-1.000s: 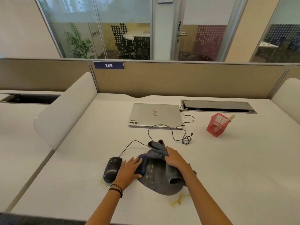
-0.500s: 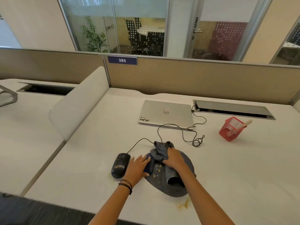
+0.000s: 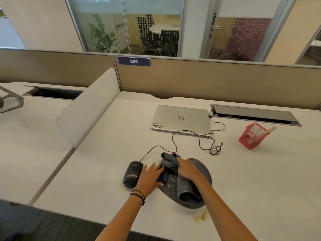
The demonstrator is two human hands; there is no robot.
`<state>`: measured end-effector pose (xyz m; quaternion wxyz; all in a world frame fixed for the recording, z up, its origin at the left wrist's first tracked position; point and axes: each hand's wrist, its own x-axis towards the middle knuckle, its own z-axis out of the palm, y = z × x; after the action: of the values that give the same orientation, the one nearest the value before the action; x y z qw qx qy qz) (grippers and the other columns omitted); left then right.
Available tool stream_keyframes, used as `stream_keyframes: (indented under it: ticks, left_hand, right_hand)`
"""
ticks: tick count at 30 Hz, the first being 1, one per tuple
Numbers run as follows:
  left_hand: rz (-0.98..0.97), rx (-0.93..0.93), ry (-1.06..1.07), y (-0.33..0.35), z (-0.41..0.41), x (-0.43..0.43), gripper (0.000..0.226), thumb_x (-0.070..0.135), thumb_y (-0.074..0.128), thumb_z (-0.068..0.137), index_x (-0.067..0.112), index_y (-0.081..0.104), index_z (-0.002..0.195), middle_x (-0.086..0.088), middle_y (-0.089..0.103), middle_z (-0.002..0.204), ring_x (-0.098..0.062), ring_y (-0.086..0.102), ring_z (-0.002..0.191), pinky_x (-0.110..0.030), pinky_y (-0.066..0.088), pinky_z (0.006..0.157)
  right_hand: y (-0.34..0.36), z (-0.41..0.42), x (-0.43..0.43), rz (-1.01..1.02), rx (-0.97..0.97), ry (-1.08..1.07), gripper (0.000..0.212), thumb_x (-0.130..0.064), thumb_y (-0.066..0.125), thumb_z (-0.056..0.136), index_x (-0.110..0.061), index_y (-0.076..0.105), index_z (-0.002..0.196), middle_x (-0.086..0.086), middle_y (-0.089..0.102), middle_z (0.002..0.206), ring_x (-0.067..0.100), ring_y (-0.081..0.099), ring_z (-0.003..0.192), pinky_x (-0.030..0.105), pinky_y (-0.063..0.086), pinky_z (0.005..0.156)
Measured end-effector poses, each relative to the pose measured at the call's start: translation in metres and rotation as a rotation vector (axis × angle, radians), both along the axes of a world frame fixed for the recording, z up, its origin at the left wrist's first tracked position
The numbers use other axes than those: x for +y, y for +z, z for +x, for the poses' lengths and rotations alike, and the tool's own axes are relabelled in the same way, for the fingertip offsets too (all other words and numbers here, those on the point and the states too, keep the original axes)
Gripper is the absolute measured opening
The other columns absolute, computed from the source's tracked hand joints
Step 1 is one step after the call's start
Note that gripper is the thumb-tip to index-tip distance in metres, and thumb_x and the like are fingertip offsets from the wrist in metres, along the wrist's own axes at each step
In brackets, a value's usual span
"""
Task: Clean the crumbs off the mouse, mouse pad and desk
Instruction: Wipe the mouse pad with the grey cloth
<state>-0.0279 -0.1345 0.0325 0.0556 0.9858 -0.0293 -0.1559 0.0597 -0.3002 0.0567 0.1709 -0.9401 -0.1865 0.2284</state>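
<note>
A black wired mouse speckled with crumbs lies on the white desk, just left of a dark round mouse pad. My left hand lies flat with straight fingers on the pad's left edge, beside the mouse. My right hand presses a crumpled grey cloth onto the pad. Yellow crumbs dot the pad between my hands. More crumbs lie on the desk by the pad's near edge.
A shut silver laptop lies behind, the mouse cable looping to it. A red mesh holder with a brush stands at right. A cable slot and beige partition lie behind; a white divider stands left.
My head view has shifted left and closer. My right hand with the cloth has slid slightly toward the pad's far left; my left hand stays flat on the pad's edge.
</note>
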Motion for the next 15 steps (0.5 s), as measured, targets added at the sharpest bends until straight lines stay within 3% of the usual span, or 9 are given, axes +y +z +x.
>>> stream_keyframes:
  ticks: [3, 11, 15]
  left_hand:
    - [-0.001, -0.008, -0.004, -0.001, 0.000, 0.001, 0.067, 0.041, 0.047, 0.095, 0.027, 0.013, 0.151, 0.001, 0.009, 0.160, -0.024, 0.005, 0.148, -0.048, 0.002, 0.121]
    - [0.011, -0.031, -0.016, -0.003, 0.000, 0.002, 0.061, 0.042, 0.048, 0.094, 0.024, 0.024, 0.148, 0.001, 0.017, 0.159, -0.022, 0.008, 0.148, -0.048, 0.004, 0.120]
    - [0.030, -0.038, -0.024, -0.004, -0.001, 0.003, 0.062, 0.042, 0.044, 0.096, 0.024, 0.019, 0.150, 0.001, 0.013, 0.160, -0.021, 0.007, 0.148, -0.047, 0.004, 0.121]
  right_hand:
    - [0.003, -0.003, 0.000, -0.037, -0.008, 0.044, 0.043, -0.010, 0.038, 0.092, -0.010, 0.035, 0.135, 0.025, 0.054, 0.117, 0.037, 0.055, 0.101, 0.038, 0.045, 0.076]
    - [0.012, -0.008, -0.001, -0.101, 0.098, 0.180, 0.047, -0.006, 0.044, 0.089, -0.018, 0.040, 0.134, 0.017, 0.054, 0.127, 0.034, 0.055, 0.109, 0.042, 0.047, 0.092]
    - [0.015, -0.012, -0.004, -0.146, 0.140, 0.276, 0.039, -0.014, 0.049, 0.090, -0.025, 0.047, 0.127, 0.007, 0.056, 0.124, 0.026, 0.055, 0.109, 0.032, 0.043, 0.089]
